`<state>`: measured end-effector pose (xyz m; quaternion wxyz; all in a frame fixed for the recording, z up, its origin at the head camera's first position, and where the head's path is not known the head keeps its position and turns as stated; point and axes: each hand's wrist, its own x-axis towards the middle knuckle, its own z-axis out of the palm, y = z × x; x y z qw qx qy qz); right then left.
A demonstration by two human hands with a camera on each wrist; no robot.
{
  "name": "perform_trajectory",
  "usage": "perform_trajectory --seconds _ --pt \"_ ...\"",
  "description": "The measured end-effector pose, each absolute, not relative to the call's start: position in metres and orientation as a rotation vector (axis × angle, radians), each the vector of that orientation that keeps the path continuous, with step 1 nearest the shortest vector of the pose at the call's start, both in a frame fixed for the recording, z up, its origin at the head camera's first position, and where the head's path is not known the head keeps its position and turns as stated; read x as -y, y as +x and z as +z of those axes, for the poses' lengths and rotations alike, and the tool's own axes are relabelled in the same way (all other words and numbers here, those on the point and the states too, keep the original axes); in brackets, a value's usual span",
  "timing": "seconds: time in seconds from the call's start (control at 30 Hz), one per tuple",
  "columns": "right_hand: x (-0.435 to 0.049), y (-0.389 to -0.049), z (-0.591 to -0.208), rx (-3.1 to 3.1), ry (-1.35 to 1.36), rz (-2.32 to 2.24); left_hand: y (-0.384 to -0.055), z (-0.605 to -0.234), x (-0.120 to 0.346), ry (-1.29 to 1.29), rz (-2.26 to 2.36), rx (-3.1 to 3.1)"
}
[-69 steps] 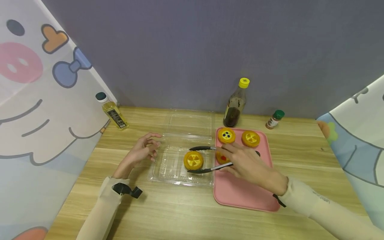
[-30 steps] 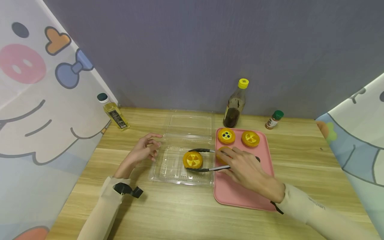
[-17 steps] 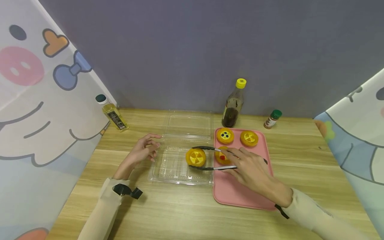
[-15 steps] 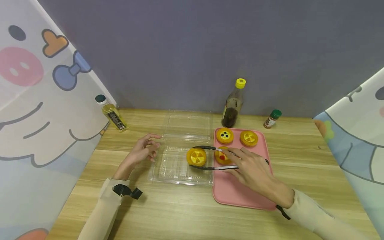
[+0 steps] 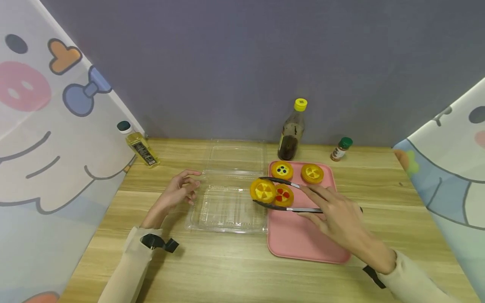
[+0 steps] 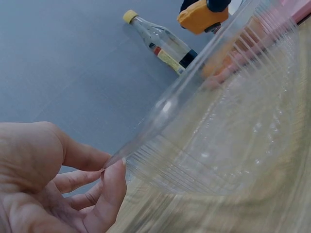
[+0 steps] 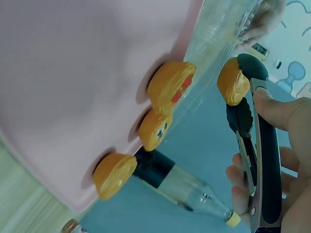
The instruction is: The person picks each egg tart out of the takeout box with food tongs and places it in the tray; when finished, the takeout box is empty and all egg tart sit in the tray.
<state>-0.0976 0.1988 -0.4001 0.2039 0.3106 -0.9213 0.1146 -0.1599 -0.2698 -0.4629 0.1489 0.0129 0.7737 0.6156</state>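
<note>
My right hand [image 5: 339, 219] grips a pair of black-tipped tongs [image 7: 268, 165]. Between the tips is a tart with yellow wedges on top [image 5: 263, 190], raised above the tray in the right wrist view. From the head it overlaps the edge between the clear plastic container [image 5: 219, 210] and the pink tray [image 5: 303, 240]. With thumb and fingers my left hand [image 6: 73, 179] pinches the container's edge at its left side. The container's lid [image 5: 238, 156] lies folded back. On the tray sit a red-topped tart [image 5: 285, 196], a blue-dotted tart [image 5: 282, 170] and another yellow-wedged tart [image 5: 312, 173].
Behind the tray stands a dark sauce bottle [image 5: 291, 136] with a yellow cap. A small green-capped spice jar [image 5: 341, 149] is at the back right. An oil bottle [image 5: 142, 149] stands at the back left, near the patterned side panel [image 5: 34, 181].
The tongs have taken the yellow-wedged tart up out of the container and moved right toward the tray, showing the red-topped tart more fully. My left hand stays at the container's edge.
</note>
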Motion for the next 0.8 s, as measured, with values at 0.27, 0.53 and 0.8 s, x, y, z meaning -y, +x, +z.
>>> perform_trajectory --seconds 0.27,0.53,0.8 --pt "-0.219 -0.092 -0.398 2.580 0.783 0.300 -0.160 -0.463 0.269 0.028 1.759 -2.239" --pt "-0.240 -0.086 -0.397 2.608 0.673 0.303 -0.161 -0.464 0.269 0.030 1.768 -2.251" --pt "-0.264 -0.078 -0.401 2.670 0.542 0.290 -0.161 -0.466 0.269 0.026 1.777 -2.251"
